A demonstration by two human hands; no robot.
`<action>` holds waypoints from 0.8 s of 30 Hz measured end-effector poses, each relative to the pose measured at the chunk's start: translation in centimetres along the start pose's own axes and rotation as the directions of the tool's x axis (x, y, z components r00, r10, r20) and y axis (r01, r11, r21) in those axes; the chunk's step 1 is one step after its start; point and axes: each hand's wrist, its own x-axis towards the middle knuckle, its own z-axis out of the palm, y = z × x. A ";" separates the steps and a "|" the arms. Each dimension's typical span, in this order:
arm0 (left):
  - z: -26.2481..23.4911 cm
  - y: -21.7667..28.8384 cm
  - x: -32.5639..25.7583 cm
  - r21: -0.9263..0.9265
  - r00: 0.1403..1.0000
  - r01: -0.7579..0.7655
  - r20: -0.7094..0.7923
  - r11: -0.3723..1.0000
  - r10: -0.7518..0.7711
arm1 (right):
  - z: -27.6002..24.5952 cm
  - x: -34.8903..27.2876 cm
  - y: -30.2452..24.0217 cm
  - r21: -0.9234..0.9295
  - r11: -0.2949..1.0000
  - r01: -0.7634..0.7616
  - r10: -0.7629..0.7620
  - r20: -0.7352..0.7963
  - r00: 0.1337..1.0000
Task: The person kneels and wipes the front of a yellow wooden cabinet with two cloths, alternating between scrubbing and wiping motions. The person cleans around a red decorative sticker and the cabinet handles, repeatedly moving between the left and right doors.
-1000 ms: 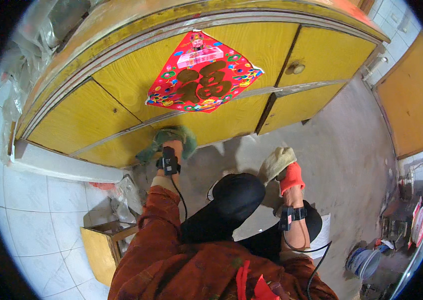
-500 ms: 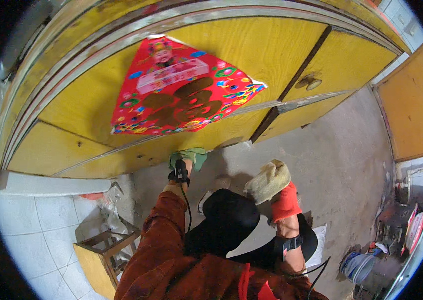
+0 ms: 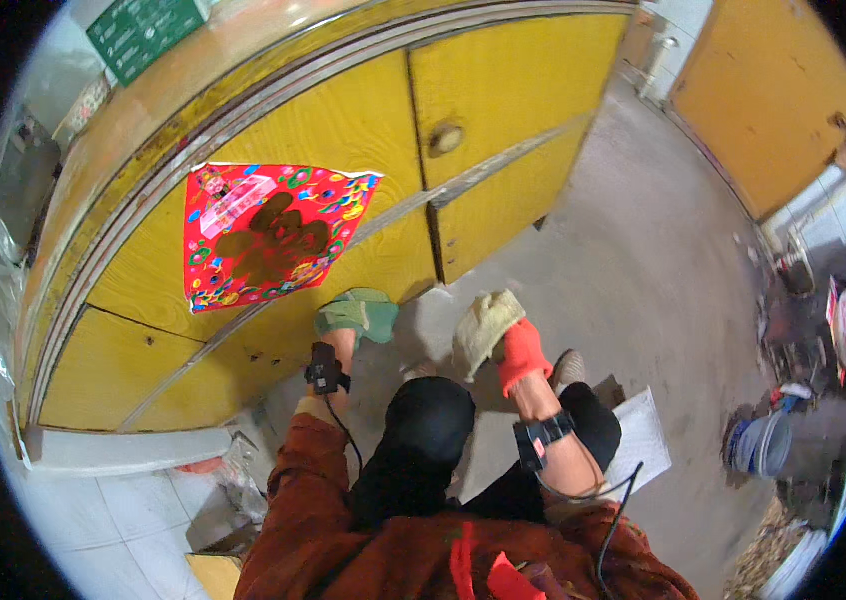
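My left hand [image 3: 343,338] is at the foot of the yellow cabinet [image 3: 503,110], mostly hidden by a green cloth [image 3: 368,313] that it seems to grip. The cloth is beside the cabinet's lower front. On my right hand [image 3: 493,335] is a cream work glove with a red cuff [image 3: 525,357]. This gloved hand hangs over the floor in front of my knees, apart from the cabinet; its fingers cannot be made out. A red printed poster [image 3: 263,235] with a dark gold character covers part of the cabinet front.
Grey floor [image 3: 643,280] stretches right toward an orange door [image 3: 763,100]. A white sheet [image 3: 640,440] lies beside my right knee. At the right stands a bucket [image 3: 763,445] among clutter. A green box [image 3: 143,35] sits on the cabinet top, and a wooden stool [image 3: 215,575] is lower left.
The view has swung right, so the cabinet and poster sit farther left. My right hand has come closer to my left. The green cloth stays at the cabinet's foot.
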 end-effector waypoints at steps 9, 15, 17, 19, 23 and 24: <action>-6.7 16.5 -5.7 -0.955 0.747 0.270 0.290 0.126 0.598 | 2.4 -0.9 -3.4 -0.671 0.700 0.244 -0.273 0.064 0.960; -6.5 22.5 -5.7 -0.973 0.704 0.099 0.218 0.211 0.675 | 2.8 -1.2 -2.0 -0.226 0.944 0.240 -0.273 -0.129 0.953; -5.4 22.0 -4.8 -0.928 0.763 -0.119 0.142 0.354 0.631 | 3.1 1.2 -0.7 -0.321 0.899 0.298 -0.348 -0.109 0.931; -4.0 21.1 -3.2 -0.557 0.782 -0.520 -0.006 0.647 0.623 | 2.6 3.8 0.9 0.027 0.985 0.172 -0.163 -0.193 0.968; -2.2 19.2 1.0 0.340 0.635 -0.725 -0.007 0.599 0.773 | 2.4 10.3 1.9 0.209 0.968 0.140 -0.115 -0.127 0.985; -1.7 18.8 1.9 0.429 0.609 -0.720 0.015 0.545 0.793 | 2.8 11.3 2.1 0.265 0.955 0.131 -0.066 -0.241 0.968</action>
